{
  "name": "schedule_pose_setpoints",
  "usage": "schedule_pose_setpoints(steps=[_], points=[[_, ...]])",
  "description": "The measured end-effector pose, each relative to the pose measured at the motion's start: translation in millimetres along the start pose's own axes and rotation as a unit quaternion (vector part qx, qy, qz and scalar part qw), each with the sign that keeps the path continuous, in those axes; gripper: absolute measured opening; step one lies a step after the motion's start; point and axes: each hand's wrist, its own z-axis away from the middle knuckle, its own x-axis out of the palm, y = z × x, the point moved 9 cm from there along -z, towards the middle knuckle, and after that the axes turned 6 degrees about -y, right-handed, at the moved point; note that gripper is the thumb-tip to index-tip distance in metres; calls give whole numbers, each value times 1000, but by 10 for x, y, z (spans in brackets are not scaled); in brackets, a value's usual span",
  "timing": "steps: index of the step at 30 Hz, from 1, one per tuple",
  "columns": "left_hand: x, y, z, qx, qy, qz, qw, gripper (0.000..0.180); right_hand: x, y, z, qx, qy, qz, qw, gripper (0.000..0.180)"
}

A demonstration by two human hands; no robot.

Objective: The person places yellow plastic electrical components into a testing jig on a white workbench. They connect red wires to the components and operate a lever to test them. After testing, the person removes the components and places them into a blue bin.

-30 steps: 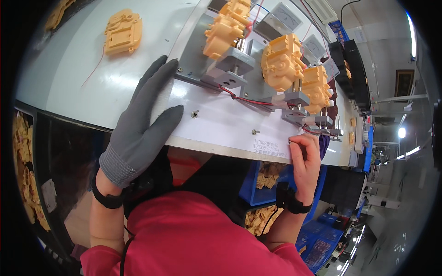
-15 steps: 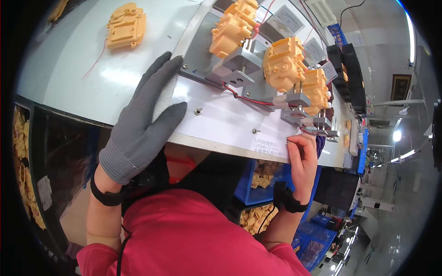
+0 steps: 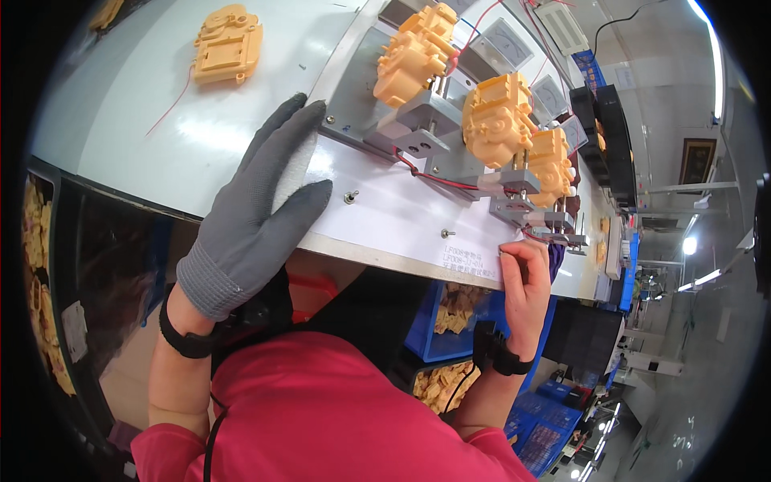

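Observation:
My left hand (image 3: 253, 205), in a grey knit glove with a white palm, lies on the left end of a white switch panel (image 3: 393, 229). Its fingers are stretched and its thumb is apart; it holds nothing. Two metal toggle switches (image 3: 351, 197) stand bare on the panel. My bare right hand (image 3: 526, 277) pinches at the panel's front right, where a small metal tip like another switch shows at the fingertips, mostly hidden. Behind the panel, three yellow plastic housings sit on grey clamp fixtures: a left housing (image 3: 414, 56), a middle housing (image 3: 496, 120) and a right housing (image 3: 551, 167).
Another yellow housing (image 3: 229, 46) with a thin red wire lies on the white table at far left. Red and black wires (image 3: 438, 175) run along the fixtures. Analog meters (image 3: 502, 44) stand behind. Below the table are blue bins (image 3: 438, 329) with yellow parts.
The whole view has shifted slightly. Both hands keep their places on the panel, and the housings stay on their fixtures.

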Motion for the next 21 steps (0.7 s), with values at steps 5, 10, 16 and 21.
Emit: schedule_pose_setpoints(steps=[5, 10, 16, 21], points=[[-7, 15, 10, -1, -1, -2, 1000, 61, -1, 10, 10, 5, 1, 5, 1000, 10], [-13, 19, 15, -2, 1, -7, 1000, 61, 7, -11, 6, 4, 0, -1, 1000, 9], [-23, 24, 10, -11, 3, -13, 1000, 63, -2, -21, 5, 16, -5, -9, 1000, 9], [-23, 44, 12, -5, 0, -17, 1000, 63, -124, -219, 46, -30, 45, 45, 998, 12]])
